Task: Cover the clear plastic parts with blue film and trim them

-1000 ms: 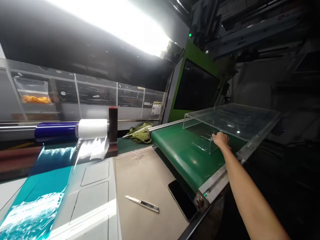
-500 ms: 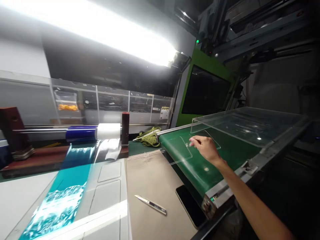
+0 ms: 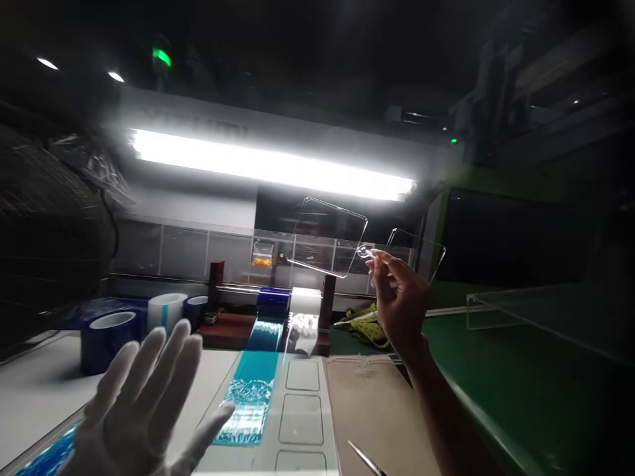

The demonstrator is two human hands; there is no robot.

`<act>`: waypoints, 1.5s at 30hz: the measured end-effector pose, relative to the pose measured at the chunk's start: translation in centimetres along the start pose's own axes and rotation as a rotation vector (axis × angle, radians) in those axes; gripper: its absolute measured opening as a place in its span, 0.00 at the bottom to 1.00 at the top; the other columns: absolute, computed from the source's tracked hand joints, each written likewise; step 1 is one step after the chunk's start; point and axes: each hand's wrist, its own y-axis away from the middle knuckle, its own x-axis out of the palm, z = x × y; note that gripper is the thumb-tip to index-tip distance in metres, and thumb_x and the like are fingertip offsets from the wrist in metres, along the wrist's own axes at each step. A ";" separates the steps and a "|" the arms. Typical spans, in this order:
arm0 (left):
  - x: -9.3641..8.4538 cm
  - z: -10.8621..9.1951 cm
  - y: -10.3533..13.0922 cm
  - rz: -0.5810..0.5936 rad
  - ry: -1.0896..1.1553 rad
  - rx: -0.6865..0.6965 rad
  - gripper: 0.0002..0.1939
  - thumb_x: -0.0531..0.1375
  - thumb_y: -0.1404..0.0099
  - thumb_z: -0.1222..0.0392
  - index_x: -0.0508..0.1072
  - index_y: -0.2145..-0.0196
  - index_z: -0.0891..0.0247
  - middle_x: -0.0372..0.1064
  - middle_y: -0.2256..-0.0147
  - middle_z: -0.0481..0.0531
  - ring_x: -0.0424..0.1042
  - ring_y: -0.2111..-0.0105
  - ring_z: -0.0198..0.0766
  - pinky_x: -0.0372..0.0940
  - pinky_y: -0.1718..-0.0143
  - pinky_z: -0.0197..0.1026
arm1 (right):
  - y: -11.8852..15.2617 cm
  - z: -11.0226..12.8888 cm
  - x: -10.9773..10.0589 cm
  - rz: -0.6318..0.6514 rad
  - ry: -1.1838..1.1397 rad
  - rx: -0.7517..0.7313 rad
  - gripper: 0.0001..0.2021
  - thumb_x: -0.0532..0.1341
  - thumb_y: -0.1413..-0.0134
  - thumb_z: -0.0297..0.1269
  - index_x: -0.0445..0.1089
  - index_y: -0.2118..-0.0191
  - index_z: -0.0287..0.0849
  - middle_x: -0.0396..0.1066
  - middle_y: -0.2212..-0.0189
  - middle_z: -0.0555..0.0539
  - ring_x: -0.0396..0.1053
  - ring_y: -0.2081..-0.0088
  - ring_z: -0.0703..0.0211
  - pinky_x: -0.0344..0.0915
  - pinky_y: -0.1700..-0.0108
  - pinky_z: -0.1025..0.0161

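Between the thumb and fingers of my bare right hand [image 3: 403, 301] is the middle of a clear plastic moulding [image 3: 364, 252]. Two thin, rounded rectangular panels spread from it, one on each side, raised in front of the lamp. My left hand [image 3: 143, 403], in a white glove, is open with its fingers spread at the lower left. It is nearest to a strip of blue film [image 3: 253, 370] that runs off a dark blue roll [image 3: 274, 301]. Beside that hangs a white roll [image 3: 306, 302] on the same rod.
A tube lamp [image 3: 278, 168] glows across the back. Spare tape rolls [image 3: 109, 344] stand at the left. Outlined rectangles mark the white sheet [image 3: 301, 420]. A knife [image 3: 364, 457] lies on brown board [image 3: 381, 403]. At the right is a green conveyor belt [image 3: 476, 370] with a clear cover [image 3: 536, 314].
My right hand has lifted the clear moulding off the green belt and up before the lamp. My gloved left hand has come into view, and the view has swung left.
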 end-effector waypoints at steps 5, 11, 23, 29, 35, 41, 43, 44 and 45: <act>-2.9 -0.7 -4.3 -0.130 -0.234 0.107 0.44 0.53 0.38 0.40 0.32 0.34 0.53 0.31 0.32 0.43 0.40 0.34 0.50 0.41 0.34 0.56 | -0.8 3.4 1.0 -0.049 -0.050 -0.077 0.09 0.55 0.38 0.33 0.72 0.57 0.42 0.77 0.67 0.48 0.74 0.69 0.62 0.68 0.68 0.66; -3.9 -0.5 -8.3 -0.146 -0.230 0.153 0.49 0.53 0.40 0.36 0.29 0.34 0.58 0.25 0.32 0.50 0.35 0.34 0.56 0.37 0.34 0.62 | -1.5 5.7 1.4 -0.044 -0.110 -0.098 0.09 0.55 0.38 0.32 0.72 0.57 0.43 0.77 0.67 0.48 0.74 0.67 0.62 0.69 0.67 0.65; -4.8 -0.8 -13.2 -0.112 -0.410 0.196 0.61 0.57 0.47 0.31 0.25 0.35 0.69 0.13 0.34 0.61 0.22 0.35 0.57 0.28 0.36 0.61 | -2.5 7.2 1.4 -0.047 -0.137 -0.174 0.08 0.57 0.39 0.32 0.72 0.57 0.44 0.76 0.68 0.50 0.73 0.68 0.63 0.69 0.67 0.66; -4.0 -1.7 -14.6 -0.119 -0.393 0.257 0.65 0.62 0.51 0.33 0.24 0.35 0.68 0.18 0.33 0.64 0.23 0.35 0.58 0.26 0.36 0.62 | -2.1 8.2 1.9 -0.070 -0.057 -0.300 0.07 0.57 0.39 0.29 0.72 0.60 0.37 0.75 0.72 0.48 0.71 0.70 0.64 0.66 0.69 0.66; -2.0 -1.5 -15.1 -0.173 -0.278 0.253 0.60 0.51 0.48 0.25 0.28 0.35 0.67 0.21 0.33 0.61 0.25 0.34 0.56 0.26 0.37 0.61 | -1.2 9.9 3.2 -0.034 0.020 -0.384 0.08 0.57 0.40 0.27 0.71 0.57 0.35 0.73 0.74 0.49 0.67 0.72 0.65 0.64 0.72 0.67; -1.6 -0.5 -14.1 -0.171 -0.279 0.219 0.60 0.53 0.47 0.27 0.28 0.35 0.69 0.30 0.33 0.65 0.27 0.34 0.57 0.26 0.37 0.61 | -0.5 11.7 3.7 0.025 -0.007 -0.421 0.09 0.57 0.42 0.24 0.70 0.56 0.35 0.72 0.72 0.50 0.66 0.71 0.66 0.64 0.73 0.67; -1.7 0.0 -13.7 -0.193 -0.320 0.212 0.62 0.56 0.49 0.29 0.28 0.35 0.71 0.32 0.33 0.66 0.29 0.34 0.57 0.28 0.37 0.61 | -0.3 12.4 3.9 0.018 -0.024 -0.446 0.10 0.57 0.42 0.24 0.69 0.55 0.36 0.72 0.72 0.50 0.66 0.71 0.66 0.64 0.73 0.68; -1.8 0.3 -13.5 -0.213 -0.335 0.208 0.63 0.57 0.50 0.29 0.28 0.35 0.72 0.33 0.34 0.67 0.30 0.34 0.57 0.29 0.37 0.61 | -0.2 12.7 4.0 0.005 -0.034 -0.461 0.10 0.57 0.42 0.24 0.69 0.55 0.35 0.72 0.71 0.50 0.66 0.71 0.66 0.64 0.73 0.67; -1.9 0.6 -13.3 -0.231 -0.347 0.201 0.64 0.58 0.51 0.29 0.28 0.35 0.72 0.34 0.34 0.67 0.31 0.34 0.57 0.30 0.36 0.61 | -0.2 13.1 4.1 -0.009 -0.045 -0.474 0.10 0.57 0.42 0.25 0.69 0.55 0.35 0.72 0.71 0.49 0.66 0.71 0.66 0.64 0.73 0.67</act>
